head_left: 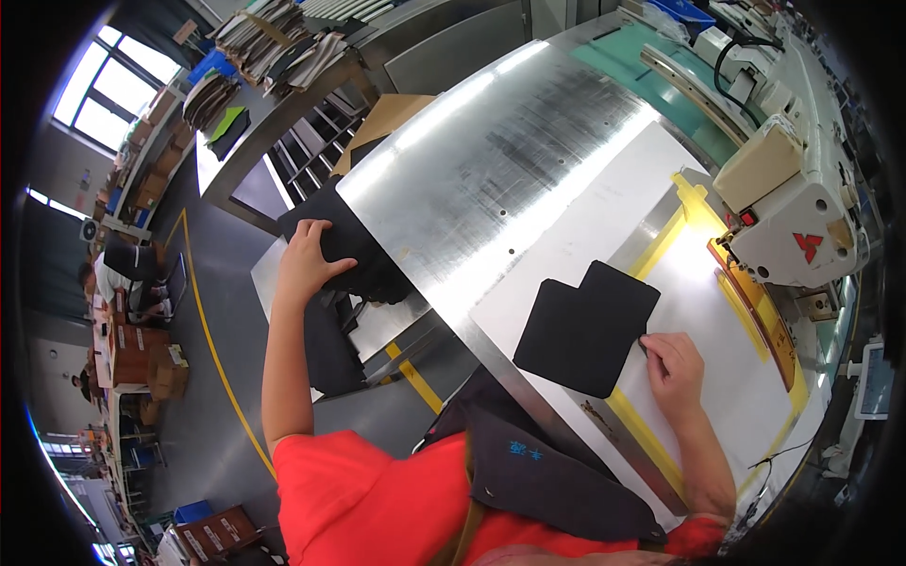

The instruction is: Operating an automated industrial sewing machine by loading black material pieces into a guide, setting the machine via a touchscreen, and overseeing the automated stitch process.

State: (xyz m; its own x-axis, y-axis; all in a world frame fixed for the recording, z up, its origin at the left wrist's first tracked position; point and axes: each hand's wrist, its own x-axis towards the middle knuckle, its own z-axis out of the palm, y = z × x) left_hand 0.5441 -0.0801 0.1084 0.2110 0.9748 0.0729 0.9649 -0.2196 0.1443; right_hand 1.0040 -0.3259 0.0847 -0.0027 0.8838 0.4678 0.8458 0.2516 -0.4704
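Note:
A flat black fabric piece (pixel 587 330) with a stepped upper edge lies across the metal table's front part and the white sheet. At its right edge my right hand (pixel 675 370) is closed, thumb and fingers pinched on the dark border. Off to the left, my left hand (pixel 310 261) rests on a stack of black fabric pieces (pixel 363 250) beside the table, its thumb and fingers apart. The lower part of that stack is partly hidden.
A white sewing machine head (pixel 793 217) stands at the right, its lamp lighting a yellow-edged template (pixel 661 236). The metal table (pixel 472 151) stretches away behind the fabric. A rack with stacked cardboard sheets (pixel 255 47) stands far left, past dark flooring (pixel 226 292) with yellow lines.

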